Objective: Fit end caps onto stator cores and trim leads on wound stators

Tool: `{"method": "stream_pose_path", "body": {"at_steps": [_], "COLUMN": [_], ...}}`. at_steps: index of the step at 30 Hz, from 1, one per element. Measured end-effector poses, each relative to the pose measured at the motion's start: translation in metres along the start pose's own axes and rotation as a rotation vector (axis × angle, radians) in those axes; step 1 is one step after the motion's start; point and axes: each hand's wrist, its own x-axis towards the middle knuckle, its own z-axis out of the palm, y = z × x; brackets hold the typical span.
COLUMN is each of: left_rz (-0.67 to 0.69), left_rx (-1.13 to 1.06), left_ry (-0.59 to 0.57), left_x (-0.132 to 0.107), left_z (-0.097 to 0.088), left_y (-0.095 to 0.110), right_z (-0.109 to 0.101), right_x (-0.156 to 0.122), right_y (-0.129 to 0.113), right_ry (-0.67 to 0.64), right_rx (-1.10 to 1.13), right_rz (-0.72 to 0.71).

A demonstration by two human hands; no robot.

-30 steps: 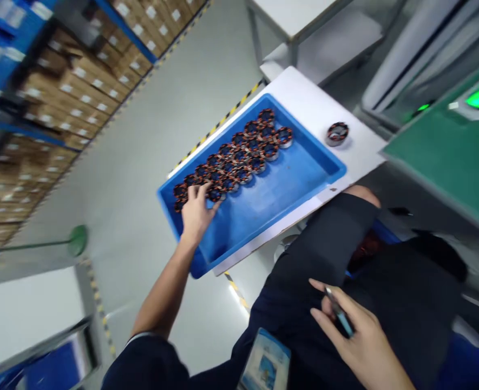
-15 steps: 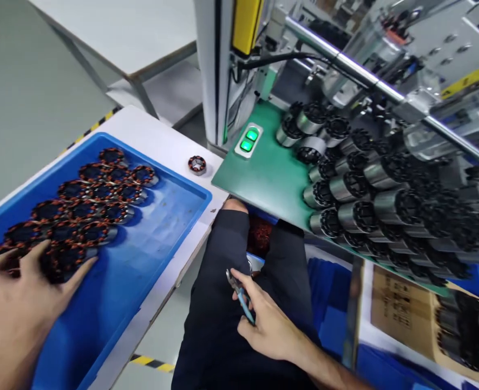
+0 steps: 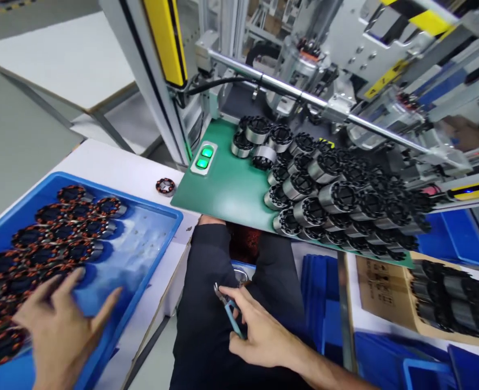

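My left hand (image 3: 66, 319) is over the blue tray (image 3: 150, 281), fingers spread, with nothing in its grasp. Its fingertips reach the near edge of several wound motor stators (image 3: 44, 253), black rings with copper-coloured windings; whether they touch one I cannot tell. Above my lap, my right hand (image 3: 259, 327) is closed around a pair of small cutting pliers (image 3: 231, 317) with light blue handles, their metal jaws pointing up and left. A single stator (image 3: 165, 187) lies apart on the white table, between the tray and the green work surface.
On the green work surface (image 3: 223, 189) are two lit green buttons (image 3: 204, 157) and many stacked black and silver stators (image 3: 304, 184). A metal bar (image 3: 280, 84) crosses in front of the machine. To the right, a cardboard box (image 3: 385, 292) sits beside more stators.
The view has swung to the right. My left hand has shifted right along the stators in the tray and spread wider. My right hand still grips the pliers over my lap.
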Motion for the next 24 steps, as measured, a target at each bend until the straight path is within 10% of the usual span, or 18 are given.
{"method": "stream_pose_path", "body": {"at_steps": [7,13,19,24], "left_rz": [0.415,0.667,0.542,0.438], "left_rx": [0.035,-0.287,-0.120,0.173], "left_ry": [-0.018,0.330,-0.038,-0.239], "left_x": [0.023,0.059,0.149,0.182], "left_z": [0.103,0.091,0.086,0.111], "left_y": [0.100,0.217,0.334,0.372], "right_z": [-0.010,-0.027,-0.030,-0.032], "right_x": [-0.015,-0.056,-0.071,-0.082], "right_y": [0.002,0.009,0.038,0.055], "right_ry": [0.063,0.172,0.349,0.400], "right_rx": [0.012,0.044,-0.013,-0.032], "right_rz": [-0.087,-0.079,0.047,0.016]}}
